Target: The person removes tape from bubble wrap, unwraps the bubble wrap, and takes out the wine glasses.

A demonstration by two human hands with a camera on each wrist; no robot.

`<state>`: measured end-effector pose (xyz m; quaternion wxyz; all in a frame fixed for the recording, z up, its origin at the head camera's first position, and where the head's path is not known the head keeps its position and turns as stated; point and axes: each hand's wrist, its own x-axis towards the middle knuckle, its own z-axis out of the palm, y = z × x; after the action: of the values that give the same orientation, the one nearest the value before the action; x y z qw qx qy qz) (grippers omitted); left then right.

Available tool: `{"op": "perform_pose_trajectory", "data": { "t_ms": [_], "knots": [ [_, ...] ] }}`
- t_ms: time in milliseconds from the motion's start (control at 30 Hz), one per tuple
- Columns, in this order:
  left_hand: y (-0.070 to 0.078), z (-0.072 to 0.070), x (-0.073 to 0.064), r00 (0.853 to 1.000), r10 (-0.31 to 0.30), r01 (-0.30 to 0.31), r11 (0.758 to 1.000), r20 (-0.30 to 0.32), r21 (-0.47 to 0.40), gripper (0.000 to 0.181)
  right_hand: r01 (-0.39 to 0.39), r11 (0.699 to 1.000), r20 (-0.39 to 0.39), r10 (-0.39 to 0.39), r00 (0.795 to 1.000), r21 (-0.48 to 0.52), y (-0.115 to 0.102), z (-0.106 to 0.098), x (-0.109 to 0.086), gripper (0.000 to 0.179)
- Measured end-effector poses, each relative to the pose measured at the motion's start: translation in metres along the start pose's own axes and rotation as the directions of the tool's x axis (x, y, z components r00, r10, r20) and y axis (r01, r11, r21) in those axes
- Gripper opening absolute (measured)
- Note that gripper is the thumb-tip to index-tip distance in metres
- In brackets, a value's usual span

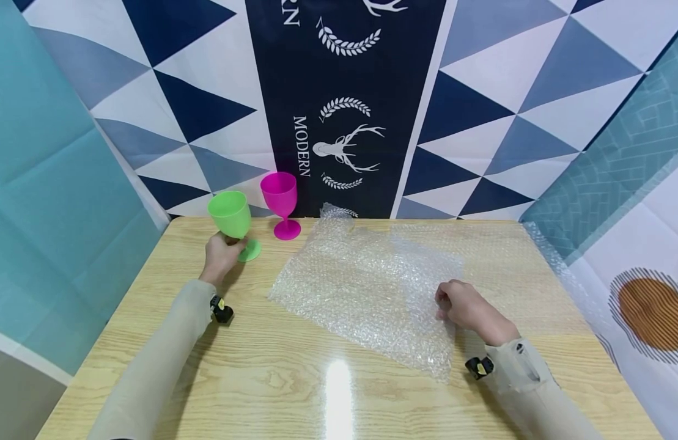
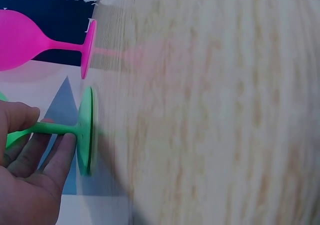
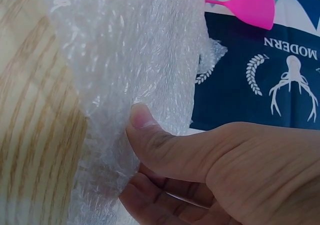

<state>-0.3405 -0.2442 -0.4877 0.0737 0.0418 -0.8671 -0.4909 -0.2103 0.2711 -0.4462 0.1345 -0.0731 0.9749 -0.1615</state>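
Observation:
My left hand (image 1: 222, 255) holds a green plastic goblet (image 1: 231, 215) by its stem, near the table's back left. In the left wrist view, thumb and fingers close round the stem just above the round foot (image 2: 85, 135); whether the foot touches the table I cannot tell. Beside it, a magenta goblet (image 1: 280, 194) stands upright. A crinkled sheet of clear bubble wrap (image 1: 350, 281) lies across the middle of the table. Its right edge is pinched between the thumb and fingers of my right hand (image 1: 465, 304), as the right wrist view shows up close.
More bubble wrap (image 1: 509, 281) lies flat at the back right and hangs over the table's right side. Behind the wooden table (image 1: 261, 373) is a patterned cloth backdrop (image 1: 482, 122), with a teal cloth (image 1: 52, 183) at the left.

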Motion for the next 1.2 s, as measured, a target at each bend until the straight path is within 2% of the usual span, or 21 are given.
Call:
{"op": "perform_pose_trajectory", "data": {
  "t_ms": [467, 700, 967, 1200],
  "knots": [
    [0.0, 0.001, 0.003, 0.998, -0.059, 0.059, 0.997, -0.01, -0.048, 0.035, 0.04, 0.999, -0.02, -0.039, 0.999, 0.007, 0.004, 0.004, 0.0, 0.015],
    [-0.002, 0.0, 0.008, 1.0, -0.027, 0.027, 0.999, -0.016, -0.018, 0.037, 0.046, 0.999, -0.032, -0.045, 0.998, 0.012, 0.004, 0.004, 0.0, 0.016],
    [-0.004, 0.0, 0.014, 0.999, -0.051, 0.051, 0.999, -0.018, -0.018, 0.038, 0.053, 0.998, -0.027, -0.052, 0.998, 0.021, 0.003, 0.003, 0.001, 0.017],
    [-0.003, 0.004, 0.018, 0.999, -0.035, 0.034, 0.999, -0.014, -0.039, 0.034, 0.04, 0.999, -0.023, -0.039, 0.999, 0.009, 0.004, 0.002, 0.002, 0.017]
  ]
}}
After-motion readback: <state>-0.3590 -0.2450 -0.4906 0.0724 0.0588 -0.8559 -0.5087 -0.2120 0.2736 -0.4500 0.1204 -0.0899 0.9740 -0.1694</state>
